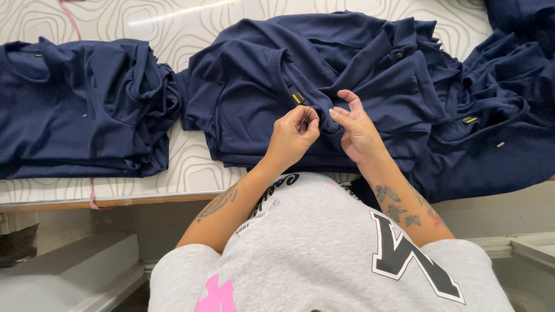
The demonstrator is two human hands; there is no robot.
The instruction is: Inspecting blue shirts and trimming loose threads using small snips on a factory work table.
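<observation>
A pile of navy blue garments (272, 75) lies on the white patterned table (191, 167) in front of me. My left hand (292, 137) is closed around a small thin metal tool, its tip against the fabric near a small yellow tag (298, 97). My right hand (355, 130) pinches a fold of the top navy garment right beside the left hand, thumb and forefinger on the cloth, the other fingers raised. Both hands meet over the near edge of the middle pile.
A second stack of navy garments (81, 107) lies at the left of the table. More navy garments (497, 121) are heaped at the right, with yellow tags showing. A pink cord (91, 196) hangs over the table's front edge. Grey surfaces sit below the table.
</observation>
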